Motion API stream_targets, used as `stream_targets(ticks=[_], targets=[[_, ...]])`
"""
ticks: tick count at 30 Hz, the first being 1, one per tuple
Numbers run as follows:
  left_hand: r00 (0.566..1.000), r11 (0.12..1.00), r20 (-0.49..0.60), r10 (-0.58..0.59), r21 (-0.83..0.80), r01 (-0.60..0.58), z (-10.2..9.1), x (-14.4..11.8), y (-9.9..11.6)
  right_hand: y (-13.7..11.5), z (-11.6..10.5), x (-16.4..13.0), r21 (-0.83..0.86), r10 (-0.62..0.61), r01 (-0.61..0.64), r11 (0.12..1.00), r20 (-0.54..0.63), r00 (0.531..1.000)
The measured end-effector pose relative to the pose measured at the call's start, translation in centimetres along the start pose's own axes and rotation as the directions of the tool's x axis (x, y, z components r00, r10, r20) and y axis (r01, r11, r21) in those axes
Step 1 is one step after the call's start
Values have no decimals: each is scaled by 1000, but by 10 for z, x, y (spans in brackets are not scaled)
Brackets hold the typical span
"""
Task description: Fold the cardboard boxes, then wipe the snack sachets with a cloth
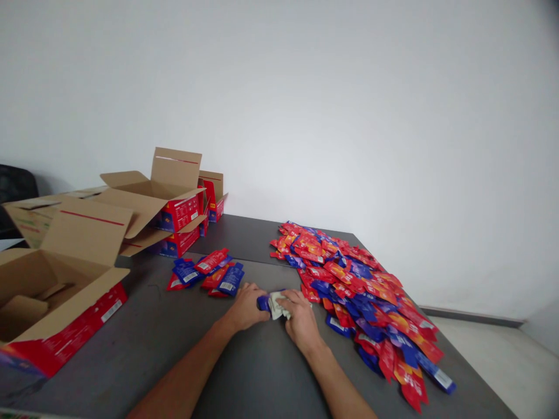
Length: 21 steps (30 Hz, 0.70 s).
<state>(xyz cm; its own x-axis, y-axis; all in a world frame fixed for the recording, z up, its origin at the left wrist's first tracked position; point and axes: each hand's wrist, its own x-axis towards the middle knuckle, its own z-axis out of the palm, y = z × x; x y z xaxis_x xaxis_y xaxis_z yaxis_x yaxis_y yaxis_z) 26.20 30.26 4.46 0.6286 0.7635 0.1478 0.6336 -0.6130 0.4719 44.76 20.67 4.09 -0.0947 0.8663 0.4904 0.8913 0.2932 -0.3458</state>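
Observation:
In the middle of the dark table, my left hand [250, 307] is closed on a blue pouch [264, 302], of which only a part shows between my hands. My right hand [300, 317] presses a crumpled white cloth [276, 305] against the pouch, its fingers bent over the cloth. Just left of my left hand lies a small group of red and blue pouches [229, 280], some showing barcodes. On the right, close to my right hand, a large heap of red and blue pouches [345, 285] spreads along the table.
An open red carton [78, 340] stands at the near left, flaps up. Behind it are stacked open cartons [186, 212] and another carton [217, 203] near the white wall [305, 116]. A black chair [17, 183] shows at the far left. The table's right edge [476, 372] drops to a pale floor.

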Motion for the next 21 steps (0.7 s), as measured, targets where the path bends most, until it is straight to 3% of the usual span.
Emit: stream_targets(ticks=[3, 7, 11, 17, 21], targets=[[999, 1000, -38, 30, -5, -30, -2, -3, 2, 7, -4, -1, -64, 96, -100, 993, -61, 994], [1000, 997, -6, 26, 67, -26, -1, -5, 9, 15, -5, -4, -64, 110, -116, 991, -86, 990], [990, 981, -112, -90, 160, 107, 0, -2, 6, 19, 0, -5, -42, 114, -119, 992, -113, 987], [917, 896, -313, -246, 288, 338, -9, 2, -17, 21, 0, -5, -39, 120, -125, 991, -112, 986], [880, 850, -389, -272, 333, 410, -12, 0, -23, 22, 0, -6, -16, 126, -129, 992, -135, 983]])
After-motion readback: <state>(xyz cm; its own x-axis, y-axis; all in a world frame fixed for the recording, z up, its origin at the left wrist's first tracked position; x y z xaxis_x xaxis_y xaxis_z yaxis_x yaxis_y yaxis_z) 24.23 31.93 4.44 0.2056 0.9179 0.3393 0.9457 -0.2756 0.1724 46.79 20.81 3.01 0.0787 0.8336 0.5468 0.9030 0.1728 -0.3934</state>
